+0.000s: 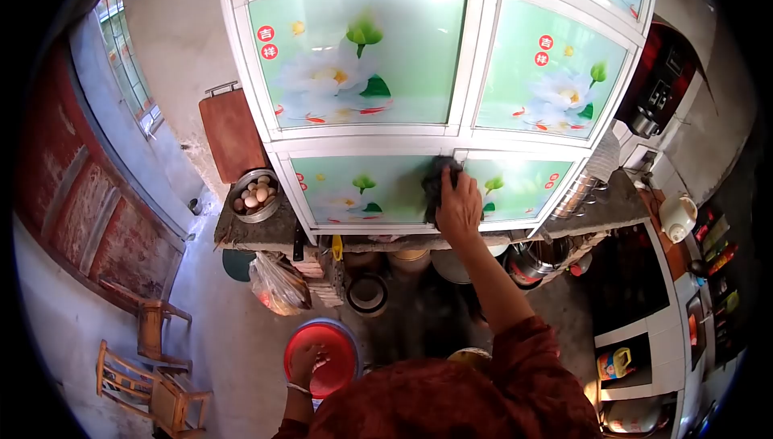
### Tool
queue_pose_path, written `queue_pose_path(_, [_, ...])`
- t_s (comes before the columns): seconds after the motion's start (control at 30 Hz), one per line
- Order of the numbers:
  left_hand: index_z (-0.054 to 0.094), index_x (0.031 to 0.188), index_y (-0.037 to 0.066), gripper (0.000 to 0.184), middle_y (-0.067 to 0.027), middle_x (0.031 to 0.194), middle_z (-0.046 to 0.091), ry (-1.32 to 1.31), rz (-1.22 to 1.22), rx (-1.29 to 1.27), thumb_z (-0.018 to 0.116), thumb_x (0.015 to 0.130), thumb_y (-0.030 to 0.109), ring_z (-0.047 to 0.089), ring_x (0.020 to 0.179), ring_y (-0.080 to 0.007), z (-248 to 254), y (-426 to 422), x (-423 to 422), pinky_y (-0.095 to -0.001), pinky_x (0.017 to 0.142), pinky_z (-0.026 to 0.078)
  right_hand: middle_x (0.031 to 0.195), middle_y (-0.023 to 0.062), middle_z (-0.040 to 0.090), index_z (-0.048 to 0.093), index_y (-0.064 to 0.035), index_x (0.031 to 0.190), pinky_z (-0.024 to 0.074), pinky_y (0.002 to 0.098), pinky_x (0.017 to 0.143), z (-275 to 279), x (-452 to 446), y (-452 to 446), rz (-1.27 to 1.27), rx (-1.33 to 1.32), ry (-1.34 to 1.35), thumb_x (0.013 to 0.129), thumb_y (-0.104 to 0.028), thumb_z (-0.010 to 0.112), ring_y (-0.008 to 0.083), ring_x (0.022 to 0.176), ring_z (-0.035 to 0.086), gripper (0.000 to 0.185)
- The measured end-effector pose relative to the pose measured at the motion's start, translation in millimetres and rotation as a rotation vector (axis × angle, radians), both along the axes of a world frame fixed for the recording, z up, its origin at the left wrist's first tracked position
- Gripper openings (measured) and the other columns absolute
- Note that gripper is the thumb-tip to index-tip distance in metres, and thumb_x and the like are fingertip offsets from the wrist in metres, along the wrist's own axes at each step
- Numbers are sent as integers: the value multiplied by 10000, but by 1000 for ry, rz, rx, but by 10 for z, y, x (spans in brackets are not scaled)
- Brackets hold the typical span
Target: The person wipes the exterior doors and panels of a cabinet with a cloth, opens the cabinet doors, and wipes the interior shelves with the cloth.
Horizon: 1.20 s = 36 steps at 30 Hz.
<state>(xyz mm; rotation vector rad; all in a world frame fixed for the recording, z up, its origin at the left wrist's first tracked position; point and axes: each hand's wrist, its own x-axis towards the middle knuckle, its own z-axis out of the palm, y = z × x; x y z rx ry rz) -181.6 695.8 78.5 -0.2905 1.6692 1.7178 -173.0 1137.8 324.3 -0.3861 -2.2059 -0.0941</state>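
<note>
Wooden chairs (150,328) stand near a worn red door (101,233), and a stretch of floor (241,358) runs from them to the red basin (342,352). At the left end of the surface (233,229), brown and pale eggs (262,192) fill a metal pot (256,215), with a wooden board (233,134) upright behind it. A knife (299,242) hangs at the front edge, and a filled plastic bag (278,284) hangs below. The left hand (310,365) is over the basin with its fingers loosely apart; I can't tell whether it touches the rim. The cabinet (354,142) takes up the middle of the surface, close to its front edge. Red discs on its upper doors read 吉祥, beside white lotus pictures. Low on the cabinet, by the middle upright, a dark cloth (437,189) lies against the front, with the right hand (459,205) closed on it. Pots (531,262) sit beneath the edge below that arm. Past the cabinet's right side, a metal canister (573,196) stands near the surface's right end; farther right are a white jug (678,216) and, lower, a yellow bottle (616,364) whose label I can't read.
</note>
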Motion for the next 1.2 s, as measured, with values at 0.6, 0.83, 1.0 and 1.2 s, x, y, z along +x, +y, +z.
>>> queue_pose_path(0.6, [606, 978, 12, 187, -86, 795, 643, 24, 114, 19, 568, 850, 144, 646, 658, -200, 110, -204, 37, -298, 613, 559, 1087, 194, 531, 549, 11, 1217, 454, 410, 752, 226, -126, 126, -6, 290, 175, 724, -5, 586, 335, 908, 540, 495])
queue_pose_path(0.83, [605, 973, 5, 183, -89, 794, 642, 12, 114, -40, 568, 858, 143, 638, 663, -180, 199, -335, 90, -281, 601, 552, 1031, 153, 502, 538, 31, 1214, 460, 385, 753, -928, -4, -74, -76, 55, -64, 771, -27, 534, 308, 917, 526, 447])
queue_pose_path(1.0, [609, 980, 2, 211, -109, 816, 637, 9, 127, -80, 584, 864, 176, 646, 706, -192, 114, -678, 189, -307, 622, 563, 1054, 163, 485, 513, -1, 1253, 457, 428, 838, -1910, 333, -165, -50, -303, -427, 739, -41, 573, 355, 995, 501, 519])
queue_pose_path(1.2, [599, 992, -16, 209, -122, 807, 645, -5, 145, -128, 564, 853, 136, 646, 677, -198, 96, -823, 255, -284, 609, 556, 1154, 186, 485, 481, -15, 1302, 427, 442, 902, -1778, 444, -484, 56, -432, -115, 646, 12, 631, 396, 1052, 482, 673])
